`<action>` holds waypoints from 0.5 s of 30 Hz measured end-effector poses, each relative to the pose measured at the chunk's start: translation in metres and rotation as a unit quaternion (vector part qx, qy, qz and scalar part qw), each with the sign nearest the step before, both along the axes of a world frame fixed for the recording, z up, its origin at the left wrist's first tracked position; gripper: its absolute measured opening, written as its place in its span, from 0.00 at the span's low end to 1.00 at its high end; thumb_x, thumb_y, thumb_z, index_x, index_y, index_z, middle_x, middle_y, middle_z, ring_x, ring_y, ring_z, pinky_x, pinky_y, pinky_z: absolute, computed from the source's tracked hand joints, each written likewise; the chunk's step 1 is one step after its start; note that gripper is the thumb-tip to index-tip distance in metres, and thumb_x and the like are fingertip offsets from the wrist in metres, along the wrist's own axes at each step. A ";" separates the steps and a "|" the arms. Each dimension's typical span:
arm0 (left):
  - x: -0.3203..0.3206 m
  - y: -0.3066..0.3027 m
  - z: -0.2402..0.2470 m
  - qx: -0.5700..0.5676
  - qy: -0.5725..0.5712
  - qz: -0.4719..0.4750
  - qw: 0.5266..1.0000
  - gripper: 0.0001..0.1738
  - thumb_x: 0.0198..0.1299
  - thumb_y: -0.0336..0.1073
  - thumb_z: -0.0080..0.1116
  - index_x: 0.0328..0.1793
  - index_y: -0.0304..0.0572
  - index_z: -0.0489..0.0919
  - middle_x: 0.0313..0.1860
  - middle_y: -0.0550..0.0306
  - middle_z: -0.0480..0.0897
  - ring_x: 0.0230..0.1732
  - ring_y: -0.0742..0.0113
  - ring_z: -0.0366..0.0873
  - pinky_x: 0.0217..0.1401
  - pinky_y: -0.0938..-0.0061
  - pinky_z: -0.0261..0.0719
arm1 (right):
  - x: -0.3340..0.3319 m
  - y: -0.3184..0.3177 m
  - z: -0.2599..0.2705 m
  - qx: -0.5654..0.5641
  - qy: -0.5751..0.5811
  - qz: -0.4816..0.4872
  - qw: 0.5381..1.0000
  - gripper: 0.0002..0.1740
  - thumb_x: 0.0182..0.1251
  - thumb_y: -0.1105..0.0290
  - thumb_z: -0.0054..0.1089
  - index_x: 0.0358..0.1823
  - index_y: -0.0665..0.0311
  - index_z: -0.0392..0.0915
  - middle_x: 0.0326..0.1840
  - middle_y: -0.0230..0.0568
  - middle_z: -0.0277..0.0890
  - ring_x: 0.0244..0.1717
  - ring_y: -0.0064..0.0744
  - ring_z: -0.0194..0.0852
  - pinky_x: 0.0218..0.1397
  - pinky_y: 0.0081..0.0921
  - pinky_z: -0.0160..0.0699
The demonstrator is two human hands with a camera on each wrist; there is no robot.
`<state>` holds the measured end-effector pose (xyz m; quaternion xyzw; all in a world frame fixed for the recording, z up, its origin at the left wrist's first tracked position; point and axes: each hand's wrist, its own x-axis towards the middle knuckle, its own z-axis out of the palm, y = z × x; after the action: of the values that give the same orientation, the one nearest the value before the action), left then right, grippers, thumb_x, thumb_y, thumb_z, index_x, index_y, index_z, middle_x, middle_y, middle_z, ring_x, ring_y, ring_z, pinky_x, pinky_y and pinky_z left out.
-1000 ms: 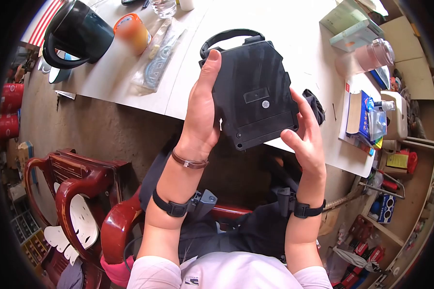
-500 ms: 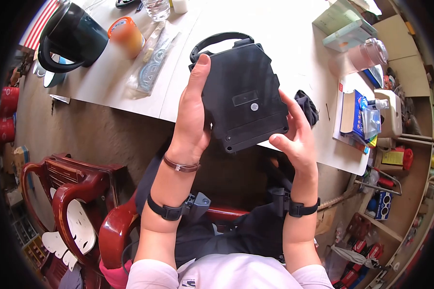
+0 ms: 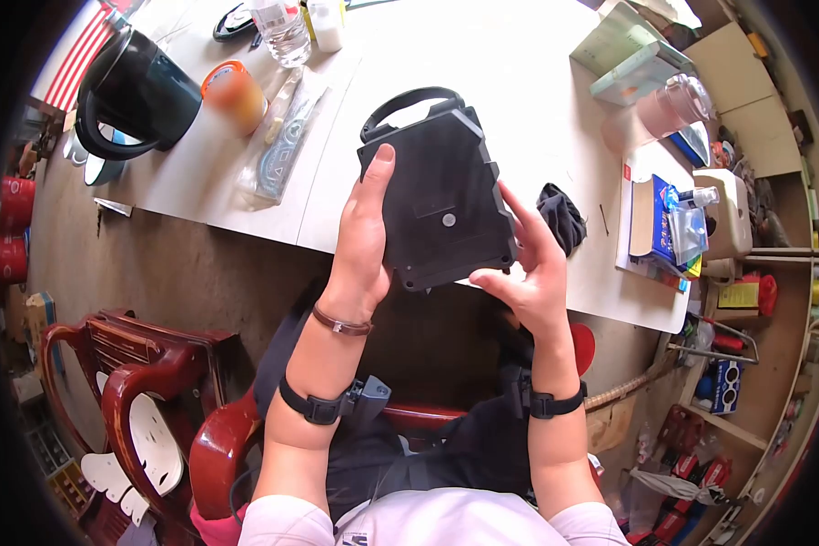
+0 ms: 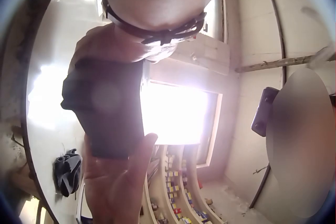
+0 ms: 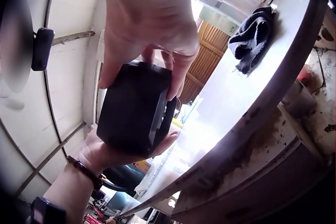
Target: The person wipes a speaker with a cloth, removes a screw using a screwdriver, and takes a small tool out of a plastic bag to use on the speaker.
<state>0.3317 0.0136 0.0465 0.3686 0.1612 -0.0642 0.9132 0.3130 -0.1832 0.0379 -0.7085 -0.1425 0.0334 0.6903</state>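
Note:
Both hands hold a black plastic case with a carry handle, raised over the table's near edge. A small round pale sticker marks its broad flat face, which is turned up toward the head camera. My left hand grips the left side, thumb lying along the face and fingers hidden behind. At the lower right corner, my right hand holds the case between thumb and fingers. The right wrist view shows one end of the case between the two hands; the left wrist view shows it dark against a bright window.
A black cloth lies on the white table, right of the case. Leftward stand a dark kettle, an orange-lidded jar and a clear plastic packet. Books and a pink bottle occupy the right side.
The case has shifted left and slightly down in the head view with both hands. It has turned a little, so more of its right side wall shows. Both hands keep their hold.

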 end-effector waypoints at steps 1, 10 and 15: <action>0.000 -0.001 0.000 0.001 -0.001 -0.002 1.000 0.30 0.76 0.56 0.51 0.71 0.39 0.75 0.63 0.51 0.83 0.58 0.62 0.84 0.63 0.67 0.84 | 0.000 0.000 -0.003 0.001 -0.001 -0.002 1.000 0.53 0.48 0.68 0.87 0.76 0.69 0.66 0.72 0.48 0.70 0.68 0.35 0.75 0.63 0.30 0.84; -0.003 0.002 -0.008 0.072 -0.006 -0.041 0.997 0.29 0.74 0.50 0.57 0.72 0.37 0.73 0.62 0.49 0.82 0.60 0.63 0.83 0.63 0.67 0.83 | -0.001 -0.001 -0.002 0.023 0.002 -0.033 0.999 0.53 0.49 0.68 0.86 0.76 0.70 0.65 0.70 0.47 0.72 0.65 0.33 0.77 0.60 0.27 0.86; -0.006 0.005 0.002 0.143 -0.102 -0.124 0.977 0.50 0.57 0.40 0.71 0.81 0.30 0.57 0.71 0.45 0.71 0.73 0.57 0.68 0.75 0.63 0.67 | 0.001 -0.011 0.007 0.093 0.041 -0.056 0.993 0.48 0.56 0.75 0.77 0.77 0.76 0.61 0.70 0.48 0.72 0.67 0.33 0.74 0.68 0.28 0.77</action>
<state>0.3256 0.0190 0.0483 0.5175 0.0277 -0.1155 0.8474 0.3137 -0.1940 0.0447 -0.6459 -0.0772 0.0103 0.7594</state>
